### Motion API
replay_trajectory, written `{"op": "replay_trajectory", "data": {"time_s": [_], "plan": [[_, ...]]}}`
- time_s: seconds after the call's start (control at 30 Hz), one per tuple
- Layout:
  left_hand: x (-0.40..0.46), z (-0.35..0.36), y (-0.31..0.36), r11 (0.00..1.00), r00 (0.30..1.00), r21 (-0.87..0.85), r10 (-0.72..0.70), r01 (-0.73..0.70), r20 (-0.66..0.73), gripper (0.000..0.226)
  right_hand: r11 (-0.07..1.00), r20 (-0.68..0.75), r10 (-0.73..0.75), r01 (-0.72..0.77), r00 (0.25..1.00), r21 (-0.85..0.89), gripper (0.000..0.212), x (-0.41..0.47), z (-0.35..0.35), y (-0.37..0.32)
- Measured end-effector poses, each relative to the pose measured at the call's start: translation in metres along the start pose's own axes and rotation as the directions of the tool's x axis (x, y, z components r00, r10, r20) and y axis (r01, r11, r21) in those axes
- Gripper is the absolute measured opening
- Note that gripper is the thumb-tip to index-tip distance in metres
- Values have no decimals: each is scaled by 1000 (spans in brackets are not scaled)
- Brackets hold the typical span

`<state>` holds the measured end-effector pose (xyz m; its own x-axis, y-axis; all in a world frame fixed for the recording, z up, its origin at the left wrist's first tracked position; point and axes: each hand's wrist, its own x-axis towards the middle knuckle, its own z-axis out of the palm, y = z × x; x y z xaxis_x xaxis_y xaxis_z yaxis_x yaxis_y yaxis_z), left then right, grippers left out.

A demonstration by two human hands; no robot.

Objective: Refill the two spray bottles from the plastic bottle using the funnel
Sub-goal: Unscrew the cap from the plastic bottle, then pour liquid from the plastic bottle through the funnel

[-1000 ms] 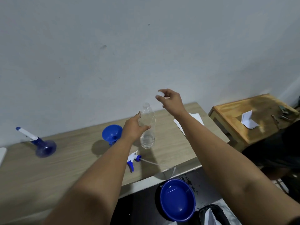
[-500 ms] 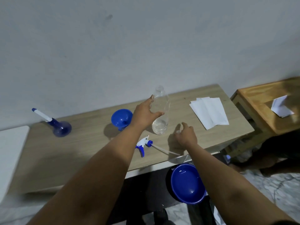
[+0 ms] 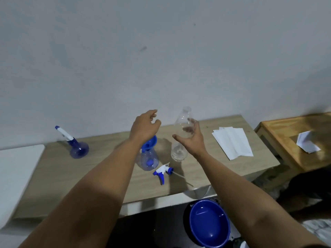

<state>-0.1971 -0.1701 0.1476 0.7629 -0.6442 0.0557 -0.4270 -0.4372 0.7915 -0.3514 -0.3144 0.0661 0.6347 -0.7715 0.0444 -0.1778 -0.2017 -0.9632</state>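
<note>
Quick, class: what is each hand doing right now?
Left hand: open, holding nothing, above the funnel.
Right hand: fingers curling round the plastic bottle; a firm grip cannot be told.

1. The left hand sits in front of the blue funnel, so only part of the funnel's rim shows.
2. The right hand covers the middle of the plastic bottle. Some fingers show through the clear wall, but I can't tell if they actually touch it.
3. How much liquid is in that bottle is hard to read, it's all clear.
4. The blue basin is partly behind the right forearm.
5. The small wooden table is cut off at the right edge, and the folded paper on it is smeared with blur.
6. A dark shape at lower right is too murky to identify.
</note>
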Motion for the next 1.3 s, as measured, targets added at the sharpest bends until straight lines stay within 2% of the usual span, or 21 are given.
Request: {"op": "replay_trajectory", "data": {"time_s": [0.07, 0.17, 0.27, 0.4, 0.47, 0.57, 0.7, 0.97, 1.3], "plan": [[-8, -15, -17, 999, 999, -49, -19, 17, -51, 57, 996, -40, -78, 79, 996, 35, 81, -1, 2, -16], [-27, -28, -41, 989, 995, -120, -92, 87, -32, 89, 981, -52, -172, 176, 984, 83, 81, 3, 4, -45], [-42, -30, -64, 983, 988, -104, -149, 152, 34, 114, 971, 66, -240, 240, 968, 11, 93, 7, 3, -67], [-52, -23, -81, 974, 967, -59, -207, 217, 147, 129, 962, 269, -150, 203, 951, -180, 97, 9, 0, -83], [-54, -18, -82, 967, 965, -109, -211, 229, 153, 123, 935, 352, -68, 183, 933, -303, 99, 7, 0, -86], [-56, -9, -81, 970, 975, -135, -187, 203, 122, 95, 886, 453, 58, 164, 890, -434, 102, 2, 2, -84], [-60, -2, -79, 971, 981, -145, -184, 192, 68, 76, 799, 508, 171, 184, 844, -573, 103, -2, 2, -76], [-62, -2, -79, 979, 987, -134, -148, 155, 58, 78, 643, 499, 279, 226, 820, -732, 110, -7, 3, -71], [-61, -3, -79, 983, 990, -125, -131, 136, 42, 67, 549, 480, 345, 241, 806, -800, 109, -10, 1, -78]]}}
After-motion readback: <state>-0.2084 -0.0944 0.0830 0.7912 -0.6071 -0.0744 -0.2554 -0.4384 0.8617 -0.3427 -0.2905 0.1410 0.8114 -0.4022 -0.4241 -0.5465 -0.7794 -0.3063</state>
